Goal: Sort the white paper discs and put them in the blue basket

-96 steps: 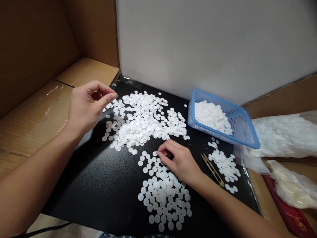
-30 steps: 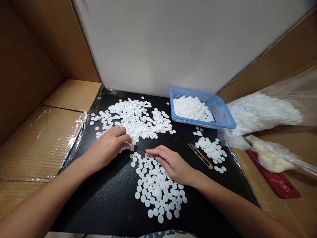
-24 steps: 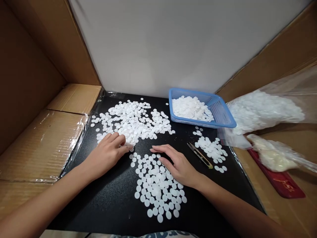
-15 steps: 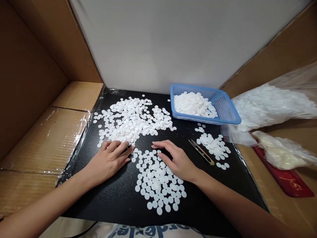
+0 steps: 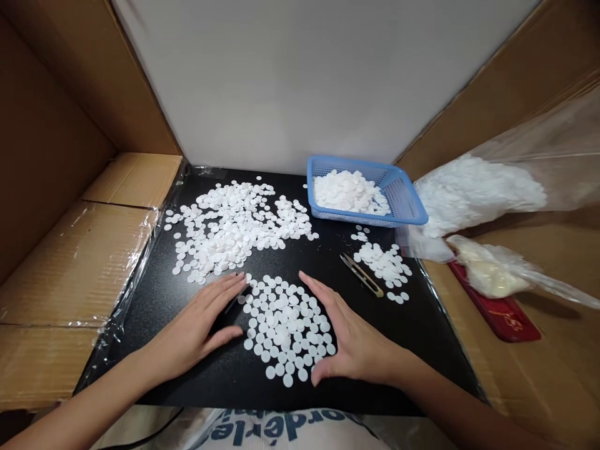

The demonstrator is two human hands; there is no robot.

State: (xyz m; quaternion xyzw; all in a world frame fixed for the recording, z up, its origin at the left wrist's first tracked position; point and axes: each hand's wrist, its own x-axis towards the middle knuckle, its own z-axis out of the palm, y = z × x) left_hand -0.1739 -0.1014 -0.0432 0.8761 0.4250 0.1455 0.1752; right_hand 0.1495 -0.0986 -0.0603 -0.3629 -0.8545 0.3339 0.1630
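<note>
Flat on the black table, a spread of small white discs (image 5: 285, 325) lies between my two hands. My left hand (image 5: 199, 322) is at its left edge, palm down, fingers stretched out and the thumb apart. Under those fingertips a thin dark sliver (image 5: 235, 300) shows, too small to make out. Curved around the right side of the spread, my right hand (image 5: 344, 337) is open, its thumb touching or very near the lowest discs. A bigger heap of white discs (image 5: 234, 228) lies farther back, beyond the left fingertips.
A blue plastic basket (image 5: 370, 219) with white discs stands at the back right. Thread snips (image 5: 363, 275) lie beside a smaller group of discs (image 5: 384, 262). To the right are a clear bag of white pieces (image 5: 478, 194), a red case (image 5: 506, 319) and cardboard walls.
My left hand has drawn back from the big heap, its thumb spreading. The right hand has opened and moved from over the discs to their right side. The camera view has shifted slightly.
</note>
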